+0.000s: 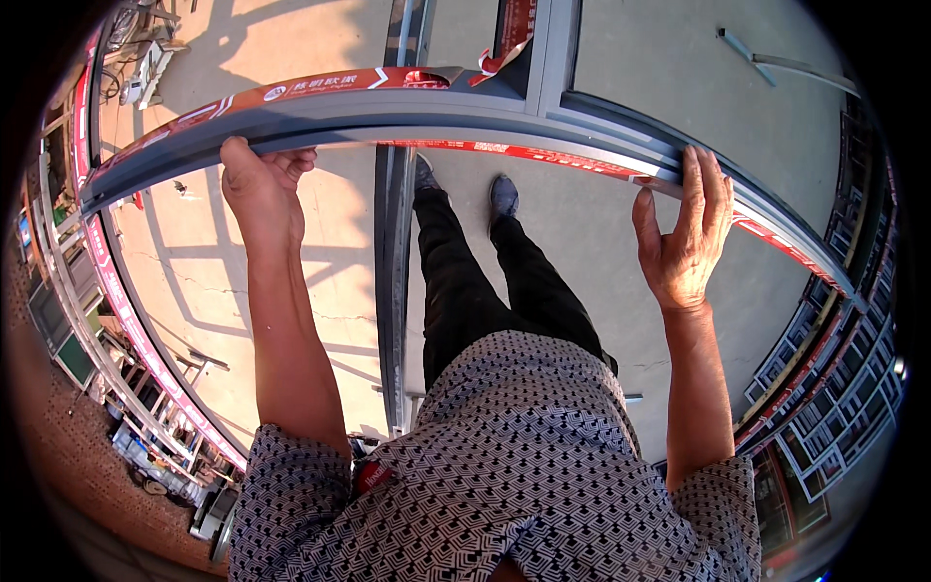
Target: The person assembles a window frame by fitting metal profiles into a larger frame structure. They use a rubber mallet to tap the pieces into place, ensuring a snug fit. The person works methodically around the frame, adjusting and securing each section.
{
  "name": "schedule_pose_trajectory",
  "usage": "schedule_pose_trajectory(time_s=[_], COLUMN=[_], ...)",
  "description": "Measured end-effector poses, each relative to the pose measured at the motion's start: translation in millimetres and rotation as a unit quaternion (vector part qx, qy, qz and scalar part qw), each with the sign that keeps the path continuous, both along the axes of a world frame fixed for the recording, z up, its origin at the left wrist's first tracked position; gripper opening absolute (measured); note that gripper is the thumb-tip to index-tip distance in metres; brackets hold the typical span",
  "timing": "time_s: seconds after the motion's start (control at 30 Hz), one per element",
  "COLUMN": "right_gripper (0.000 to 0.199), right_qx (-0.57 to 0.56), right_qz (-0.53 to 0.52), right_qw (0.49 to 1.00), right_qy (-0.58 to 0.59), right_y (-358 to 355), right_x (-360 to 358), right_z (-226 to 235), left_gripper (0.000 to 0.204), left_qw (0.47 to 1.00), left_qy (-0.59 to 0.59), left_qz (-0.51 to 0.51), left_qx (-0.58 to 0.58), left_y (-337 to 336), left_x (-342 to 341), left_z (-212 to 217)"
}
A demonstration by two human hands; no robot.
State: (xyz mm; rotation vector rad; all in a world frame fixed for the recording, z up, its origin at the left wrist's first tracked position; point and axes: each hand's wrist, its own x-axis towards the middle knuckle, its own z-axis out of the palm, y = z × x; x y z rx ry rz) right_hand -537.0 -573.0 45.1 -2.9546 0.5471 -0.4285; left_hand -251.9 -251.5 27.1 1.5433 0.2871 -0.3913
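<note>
A long grey metal window frame bar (339, 109) with red printed tape runs across in front of me, bowed by the lens. Along its near edge lies a thin pale strip (543, 144), with red tape showing beneath. My left hand (264, 189) is closed at the bar's left part, thumb up against its near edge and fingers curled below. My right hand (684, 228) grips the strip farther right, its fingers laid over the top and its thumb on the near side. A loose end of red tape (499, 63) curls up near the middle joint.
A dark upright bar (390, 242) passes below the frame, left of my legs. A side rail with pinkish-red tape (126, 291) stands at left, with workshop clutter (160, 456) beyond. Several window frames (834, 398) are stacked at right. My shoes (503, 197) are on the concrete floor.
</note>
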Motion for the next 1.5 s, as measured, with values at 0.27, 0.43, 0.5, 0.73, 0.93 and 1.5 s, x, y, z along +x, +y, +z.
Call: schedule_pose_trajectory(time_s=[0.27,0.43,0.5,0.73,0.93,1.5], right_gripper=[0.074,0.071,0.072,0.073,0.073,0.075], right_qx=[-0.009,0.0,0.008,0.0,-0.003,0.022], right_qz=[0.004,0.022,0.021,0.022,0.026,0.099], right_qw=[1.0,1.0,1.0,1.0,1.0,0.994], right_qy=[0.02,-0.001,-0.007,-0.01,-0.015,0.036], right_y=[3.1,3.2,2.7,2.3,3.2,8.7], right_x=[-6.8,-9.6,-10.7,-10.3,-2.4,68.9], right_z=[-2.3,-6.7,-9.0,-10.7,-5.2,17.1], left_gripper=[0.044,0.046,0.047,0.047,0.054,0.089], left_qw=[1.0,0.999,0.999,0.999,0.995,0.601], left_qy=[-0.016,-0.022,-0.029,-0.033,-0.024,-0.569], left_qz=[-0.001,-0.001,0.002,0.0,0.018,-0.419], left_qx=[-0.027,-0.028,-0.02,-0.016,0.1,0.374], left_y=[3.7,2.1,0.0,3.8,-0.6,-67.7], left_x=[3.2,1.9,0.7,0.1,-13.7,-9.8], left_z=[-3.4,-1.9,-2.1,-7.2,5.9,28.3])
